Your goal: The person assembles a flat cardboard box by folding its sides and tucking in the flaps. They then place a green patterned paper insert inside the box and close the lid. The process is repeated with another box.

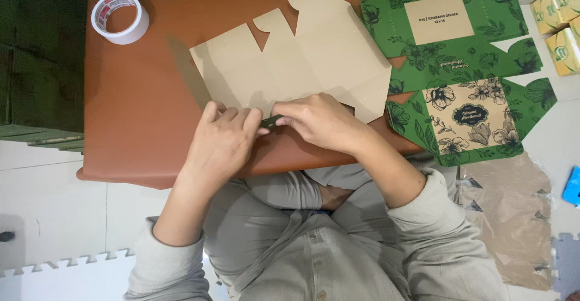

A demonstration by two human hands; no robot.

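A flat die-cut cardboard box blank (302,56) lies brown side up on a reddish-brown low table (139,102). Both hands press on its near edge, where a narrow flap shows its green printed side. My left hand (223,141) lies flat on the fold, fingers together. My right hand (317,120) pinches the green flap against the blank right beside the left fingertips. The flap itself is mostly hidden under the two hands.
A roll of white tape (119,17) sits at the table's far left. A stack of green floral box blanks (459,53) lies to the right, overhanging the table. Yellow packets (562,23) rest far right. Brown paper (513,216) covers the floor at right.
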